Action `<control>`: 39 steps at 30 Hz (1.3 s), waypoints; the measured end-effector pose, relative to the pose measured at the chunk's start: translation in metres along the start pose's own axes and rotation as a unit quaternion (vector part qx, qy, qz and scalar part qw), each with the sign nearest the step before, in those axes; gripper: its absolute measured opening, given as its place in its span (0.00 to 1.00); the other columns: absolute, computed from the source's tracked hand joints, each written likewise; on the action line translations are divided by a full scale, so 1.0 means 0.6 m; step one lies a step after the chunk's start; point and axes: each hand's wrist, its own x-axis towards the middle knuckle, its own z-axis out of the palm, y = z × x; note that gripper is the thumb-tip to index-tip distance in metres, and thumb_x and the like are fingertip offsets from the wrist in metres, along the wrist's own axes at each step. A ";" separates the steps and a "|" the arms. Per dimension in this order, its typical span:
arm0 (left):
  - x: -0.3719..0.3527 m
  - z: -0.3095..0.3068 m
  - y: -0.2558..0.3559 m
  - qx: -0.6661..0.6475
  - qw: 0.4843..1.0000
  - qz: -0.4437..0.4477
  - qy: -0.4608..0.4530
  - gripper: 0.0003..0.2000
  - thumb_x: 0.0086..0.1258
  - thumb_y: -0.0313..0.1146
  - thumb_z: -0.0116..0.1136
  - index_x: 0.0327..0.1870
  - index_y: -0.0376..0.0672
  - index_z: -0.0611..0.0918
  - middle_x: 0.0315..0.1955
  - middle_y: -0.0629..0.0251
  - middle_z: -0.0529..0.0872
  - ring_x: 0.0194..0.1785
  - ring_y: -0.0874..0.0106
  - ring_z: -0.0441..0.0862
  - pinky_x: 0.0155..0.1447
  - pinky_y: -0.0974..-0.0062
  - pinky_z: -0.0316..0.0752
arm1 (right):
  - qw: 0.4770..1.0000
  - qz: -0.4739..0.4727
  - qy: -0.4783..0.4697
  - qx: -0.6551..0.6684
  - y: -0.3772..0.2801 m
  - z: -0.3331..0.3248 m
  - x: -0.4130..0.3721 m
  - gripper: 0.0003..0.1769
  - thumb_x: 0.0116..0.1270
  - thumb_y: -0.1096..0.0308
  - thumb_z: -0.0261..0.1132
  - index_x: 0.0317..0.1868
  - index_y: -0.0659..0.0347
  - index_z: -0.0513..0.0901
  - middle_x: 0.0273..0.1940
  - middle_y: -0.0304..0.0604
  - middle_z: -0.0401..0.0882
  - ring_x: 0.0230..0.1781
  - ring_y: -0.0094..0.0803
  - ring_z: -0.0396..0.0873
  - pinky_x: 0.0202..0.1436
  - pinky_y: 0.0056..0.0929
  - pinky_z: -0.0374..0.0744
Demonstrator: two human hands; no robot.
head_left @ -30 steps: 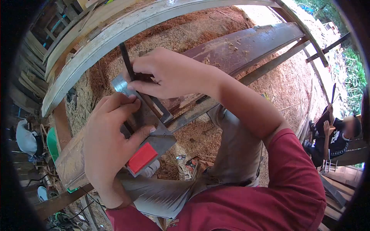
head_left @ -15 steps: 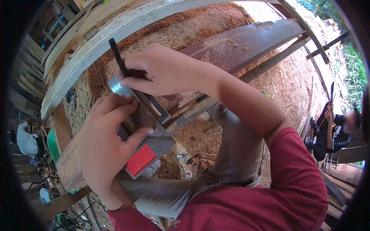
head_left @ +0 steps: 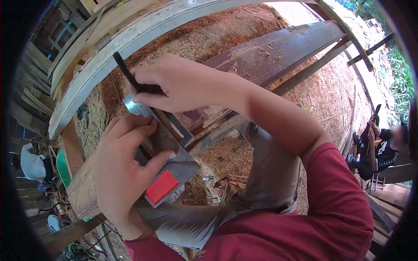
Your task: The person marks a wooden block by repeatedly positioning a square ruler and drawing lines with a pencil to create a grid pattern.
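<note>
My right hand [head_left: 163,85] is closed around a slim black pen-like stick [head_left: 123,71]. Its upper end points up and left, and its tip is hidden behind my fingers, close to a shiny metal strip [head_left: 134,106]. My left hand [head_left: 119,163], fingers curled and thumb pressing down, grips a grey metal square [head_left: 185,167] lying over a narrow wooden piece. A bright red block [head_left: 161,187] is at the square's near end. Just right of my left fingers, a slot shows in the wood [head_left: 179,130].
A long reddish-brown board [head_left: 296,48] with shavings extends to the upper right. Behind it curves a pale wooden beam [head_left: 143,32]. Wood shavings [head_left: 235,163] cover the ground. At the far right a person [head_left: 379,148] sits holding a long dark object.
The black stick leans further left, and my right hand has shifted slightly down and left. My left hand keeps its grip on the square. The whole view has shifted a little.
</note>
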 end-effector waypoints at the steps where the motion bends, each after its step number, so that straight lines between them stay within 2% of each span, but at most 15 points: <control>1: 0.000 0.001 0.000 0.000 1.000 0.002 0.004 0.29 0.51 0.34 0.86 0.57 0.32 0.93 0.58 0.53 0.91 0.65 0.49 0.87 0.69 0.54 0.82 | 1.000 0.001 -0.013 0.000 -0.006 -0.005 -0.002 0.12 0.79 0.61 0.74 0.47 0.62 0.87 0.31 0.53 0.84 0.33 0.59 0.84 0.40 0.50 0.80; 3: -0.001 0.000 0.000 -0.002 1.000 0.000 0.006 0.28 0.52 0.35 0.86 0.56 0.33 0.93 0.57 0.55 0.91 0.64 0.49 0.87 0.67 0.54 0.83 | 0.999 0.001 -0.040 0.001 -0.023 -0.021 -0.011 0.11 0.79 0.62 0.73 0.47 0.62 0.88 0.31 0.53 0.84 0.34 0.59 0.84 0.40 0.50 0.80; 6: -0.001 -0.001 0.001 0.000 1.000 -0.004 0.002 0.28 0.52 0.35 0.86 0.56 0.33 0.93 0.57 0.54 0.91 0.64 0.49 0.87 0.67 0.53 0.83 | 0.997 -0.045 -0.056 -0.023 -0.026 -0.021 -0.021 0.11 0.79 0.62 0.74 0.46 0.62 0.88 0.34 0.53 0.86 0.35 0.58 0.85 0.41 0.50 0.81; 12: -0.002 0.002 -0.002 -0.001 1.000 0.006 0.008 0.28 0.53 0.35 0.86 0.56 0.34 0.93 0.57 0.54 0.91 0.64 0.49 0.87 0.67 0.53 0.82 | 1.000 0.014 -0.007 0.025 -0.003 -0.004 -0.008 0.10 0.79 0.63 0.74 0.47 0.61 0.88 0.35 0.53 0.87 0.38 0.58 0.87 0.42 0.52 0.82; 15: -0.001 0.003 -0.001 -0.001 1.000 0.002 0.010 0.27 0.53 0.34 0.86 0.56 0.33 0.93 0.57 0.54 0.91 0.64 0.48 0.86 0.67 0.53 0.82 | 1.000 0.011 0.005 0.011 -0.003 0.001 -0.006 0.10 0.79 0.64 0.73 0.48 0.62 0.89 0.34 0.54 0.87 0.37 0.58 0.87 0.42 0.51 0.81; 21: -0.001 -0.005 0.005 -0.004 1.000 -0.016 -0.006 0.26 0.53 0.34 0.86 0.55 0.33 0.93 0.57 0.54 0.91 0.64 0.49 0.87 0.67 0.54 0.82 | 0.996 -0.034 -0.077 0.019 -0.041 -0.028 -0.023 0.11 0.78 0.64 0.74 0.44 0.64 0.88 0.32 0.55 0.84 0.33 0.57 0.84 0.38 0.50 0.80; 24: -0.001 -0.003 0.001 -0.002 1.000 0.001 0.002 0.26 0.53 0.34 0.86 0.54 0.33 0.93 0.57 0.54 0.91 0.64 0.50 0.87 0.67 0.54 0.82 | 0.996 0.005 -0.074 0.045 -0.039 -0.024 -0.021 0.11 0.79 0.64 0.74 0.43 0.64 0.88 0.31 0.56 0.83 0.31 0.57 0.84 0.37 0.49 0.79; 27: -0.002 0.000 0.001 -0.006 1.000 0.003 0.013 0.26 0.53 0.34 0.86 0.55 0.33 0.93 0.57 0.55 0.91 0.63 0.50 0.86 0.67 0.54 0.82 | 0.999 -0.019 -0.013 0.025 -0.020 -0.016 -0.012 0.11 0.79 0.64 0.75 0.44 0.64 0.89 0.31 0.56 0.83 0.31 0.57 0.84 0.37 0.49 0.79; 30: -0.001 0.001 0.002 -0.004 1.000 0.009 0.012 0.27 0.53 0.34 0.86 0.55 0.33 0.93 0.57 0.55 0.91 0.63 0.49 0.86 0.67 0.54 0.82 | 0.999 0.020 0.003 0.038 -0.007 -0.004 -0.010 0.11 0.79 0.63 0.75 0.44 0.64 0.89 0.31 0.56 0.83 0.33 0.57 0.84 0.38 0.50 0.79; 33: -0.003 0.003 -0.002 -0.002 1.000 0.016 0.019 0.26 0.53 0.34 0.86 0.54 0.34 0.93 0.55 0.56 0.91 0.62 0.49 0.86 0.66 0.53 0.82 | 0.999 -0.028 0.016 0.000 -0.014 -0.003 -0.017 0.12 0.79 0.62 0.75 0.43 0.64 0.88 0.32 0.55 0.84 0.34 0.57 0.85 0.39 0.50 0.80; 36: -0.002 0.001 -0.002 -0.011 1.000 0.014 0.016 0.24 0.53 0.35 0.85 0.51 0.34 0.92 0.53 0.57 0.90 0.61 0.49 0.86 0.64 0.53 0.82 | 0.996 -0.048 -0.079 0.010 -0.033 -0.025 -0.028 0.12 0.80 0.62 0.74 0.45 0.64 0.88 0.33 0.55 0.84 0.35 0.56 0.86 0.41 0.51 0.80; 39: 0.002 -0.002 -0.002 -0.020 1.000 0.008 0.001 0.22 0.53 0.35 0.85 0.47 0.34 0.91 0.50 0.57 0.89 0.59 0.50 0.86 0.62 0.54 0.81 | 0.986 -0.014 -0.151 0.069 -0.057 -0.042 -0.029 0.17 0.78 0.58 0.72 0.41 0.66 0.87 0.34 0.62 0.85 0.41 0.65 0.86 0.47 0.58 0.82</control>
